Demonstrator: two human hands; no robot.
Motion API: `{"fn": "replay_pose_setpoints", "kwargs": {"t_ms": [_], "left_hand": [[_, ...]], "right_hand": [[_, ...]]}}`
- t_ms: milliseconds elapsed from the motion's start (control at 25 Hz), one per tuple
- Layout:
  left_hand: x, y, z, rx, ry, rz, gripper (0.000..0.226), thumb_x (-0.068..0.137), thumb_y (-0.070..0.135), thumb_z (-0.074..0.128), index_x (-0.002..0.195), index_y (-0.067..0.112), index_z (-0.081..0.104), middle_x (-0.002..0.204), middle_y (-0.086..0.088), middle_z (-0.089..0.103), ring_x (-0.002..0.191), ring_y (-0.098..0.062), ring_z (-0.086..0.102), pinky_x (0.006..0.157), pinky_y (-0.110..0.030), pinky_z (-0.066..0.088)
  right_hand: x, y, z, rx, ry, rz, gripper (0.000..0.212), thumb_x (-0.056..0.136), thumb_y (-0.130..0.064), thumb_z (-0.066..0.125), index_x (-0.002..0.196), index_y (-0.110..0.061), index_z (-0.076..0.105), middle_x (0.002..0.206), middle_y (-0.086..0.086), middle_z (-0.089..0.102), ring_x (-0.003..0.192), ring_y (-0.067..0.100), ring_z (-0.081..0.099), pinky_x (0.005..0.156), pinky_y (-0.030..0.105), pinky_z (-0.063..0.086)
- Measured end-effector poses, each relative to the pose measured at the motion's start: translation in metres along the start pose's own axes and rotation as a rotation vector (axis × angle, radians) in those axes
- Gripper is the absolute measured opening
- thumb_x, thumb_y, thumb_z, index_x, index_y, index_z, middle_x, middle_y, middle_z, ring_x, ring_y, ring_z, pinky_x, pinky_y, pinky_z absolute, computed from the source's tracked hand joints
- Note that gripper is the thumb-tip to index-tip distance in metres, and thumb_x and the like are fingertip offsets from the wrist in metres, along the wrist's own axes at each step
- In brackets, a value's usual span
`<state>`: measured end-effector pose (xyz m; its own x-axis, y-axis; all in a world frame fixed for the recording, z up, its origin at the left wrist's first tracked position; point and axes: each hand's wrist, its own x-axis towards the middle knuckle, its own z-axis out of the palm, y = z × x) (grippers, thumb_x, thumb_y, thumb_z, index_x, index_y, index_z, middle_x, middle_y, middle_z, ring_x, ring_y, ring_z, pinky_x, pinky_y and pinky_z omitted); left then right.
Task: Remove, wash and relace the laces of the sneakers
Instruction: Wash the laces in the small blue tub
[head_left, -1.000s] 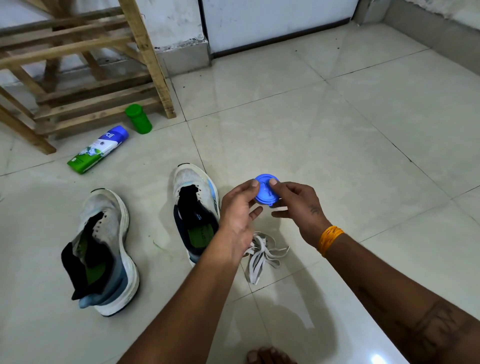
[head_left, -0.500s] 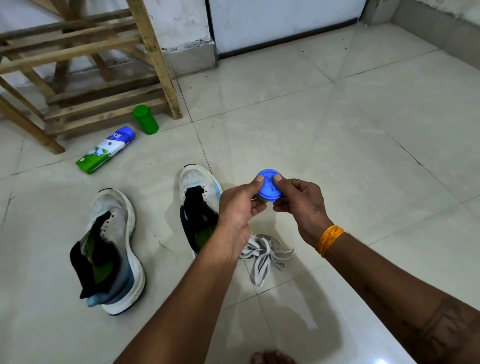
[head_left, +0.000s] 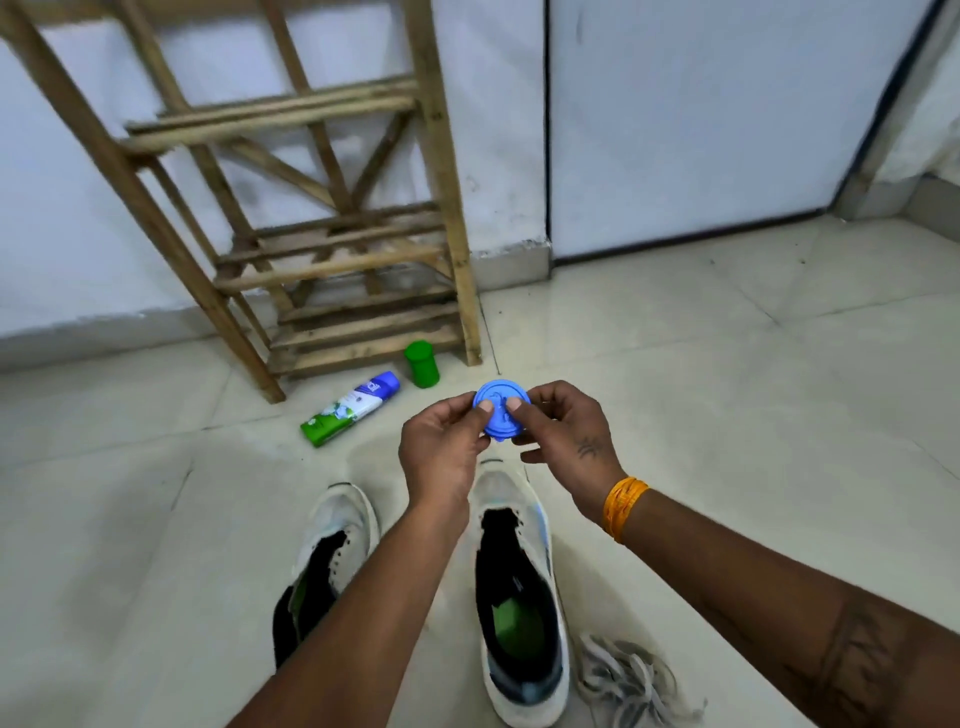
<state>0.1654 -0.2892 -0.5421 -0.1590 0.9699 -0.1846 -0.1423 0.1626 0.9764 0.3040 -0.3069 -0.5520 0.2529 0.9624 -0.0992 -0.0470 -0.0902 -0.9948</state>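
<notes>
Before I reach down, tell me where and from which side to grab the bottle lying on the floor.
Grip the lying bottle around its white mid-body, coming straight down from above. It lies flat on the tile, long axis slanting from blue cap to green base, so fingers can straddle its narrow width; the green container stands apart by the cap.

Bright, even indoor light, cool in tone. Soft sheen on the floor tiles (head_left: 727, 415) toward 3 o'clock; faint shadows under the forearms at 6 o'clock. Wide-angle bending of the wooden rack (head_left: 322, 249) toward 11 o'clock. Slight softness throughout, possibly motion blur, worst on the laces (head_left: 631, 680) at 5 o'clock.
</notes>
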Motion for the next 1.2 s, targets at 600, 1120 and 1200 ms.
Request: {"fn": "replay_pose_setpoints", "kwargs": {"t_ms": [600, 1120, 1200], "left_hand": [[0.243, 0.088, -0.028, 0.156, 0.175, 0.254, 0.025, 0.083, 0.016, 0.084, 0.107, 0.013, 0.076, 0.093, 0.003, 0.079, 0.083, -0.009, 0.074, 0.083, -0.026, 0.059], [0.355, 0.118, -0.003, 0.197, 0.195, 0.087, 0.018, 0.074, 0.026, 0.090, 0.078, 0.015, 0.076, 0.080, -0.005, 0.077, 0.081, -0.025, 0.076, 0.082, -0.042, 0.064], [0.359, 0.116, -0.003, 0.190, 0.196, 0.080, 0.022, 0.072, 0.028, 0.091, 0.079, 0.014, 0.076, 0.082, -0.005, 0.077, 0.082, -0.025, 0.076, 0.083, -0.042, 0.064]], "right_hand": [[0.212, -0.069, 0.154, -0.090, 0.023, -0.205, 0.015, 0.095, -0.013, 0.071, 0.110, -0.014, 0.072, 0.099, 0.003, 0.075, 0.086, 0.016, 0.071, 0.070, 0.022, 0.059], [0.310, -0.086, 0.173, -0.380, -0.093, -0.159, 0.042, 0.066, -0.018, 0.050, 0.085, -0.042, 0.078, 0.090, 0.008, 0.077, 0.093, 0.041, 0.071, 0.078, 0.060, 0.061], [0.305, -0.091, 0.173, -0.371, -0.094, -0.162, 0.042, 0.068, -0.021, 0.049, 0.094, -0.037, 0.079, 0.088, 0.009, 0.076, 0.091, 0.042, 0.070, 0.077, 0.060, 0.061]]}}
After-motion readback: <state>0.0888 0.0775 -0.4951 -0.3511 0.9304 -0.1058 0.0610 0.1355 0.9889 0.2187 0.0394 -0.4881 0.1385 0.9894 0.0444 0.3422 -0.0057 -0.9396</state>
